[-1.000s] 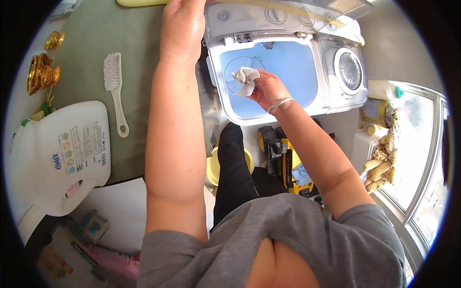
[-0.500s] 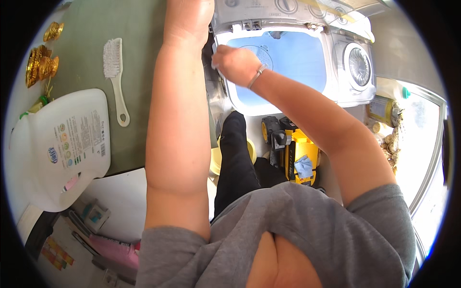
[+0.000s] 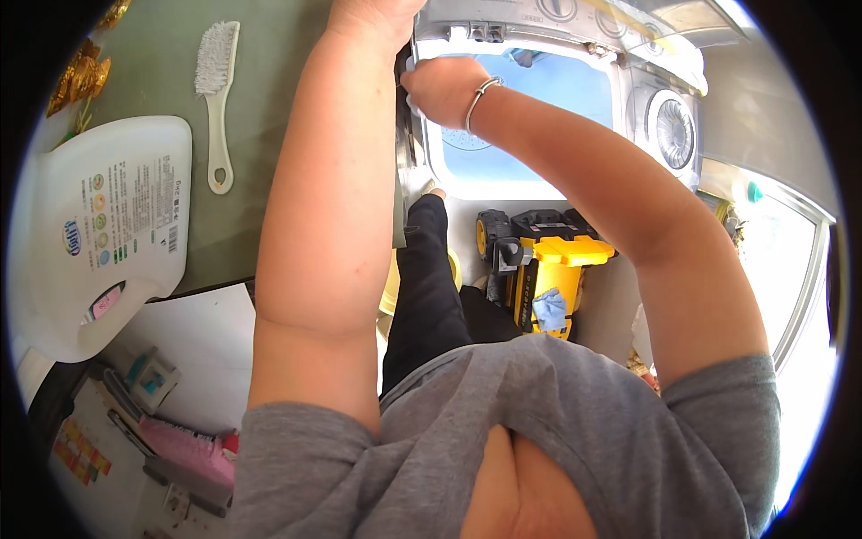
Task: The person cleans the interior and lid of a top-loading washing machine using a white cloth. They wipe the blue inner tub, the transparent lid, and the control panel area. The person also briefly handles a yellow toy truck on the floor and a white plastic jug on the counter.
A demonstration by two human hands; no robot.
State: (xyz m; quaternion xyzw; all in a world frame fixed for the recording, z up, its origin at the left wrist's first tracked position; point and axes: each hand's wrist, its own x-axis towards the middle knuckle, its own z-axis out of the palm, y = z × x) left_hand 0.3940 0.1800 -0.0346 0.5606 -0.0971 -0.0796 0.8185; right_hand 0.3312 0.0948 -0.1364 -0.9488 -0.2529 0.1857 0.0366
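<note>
- I see the white-and-grey twin-tub washing machine (image 3: 507,13) standing ahead, its square blue tub (image 3: 566,94) uncovered.
- The right hand (image 3: 447,92) bends over the tub's left rim; its fingers are hidden, so I can't tell their grip.
- The left hand (image 3: 377,14) is beside the control panel, fingers beyond view, state unclear.
- A white long-handled scrubbing brush (image 3: 218,126) lies on the grey-green tabletop (image 3: 157,67).

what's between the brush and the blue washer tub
Head view: green tabletop, left forearm, then the right hand over the left edge of the tub.
</note>
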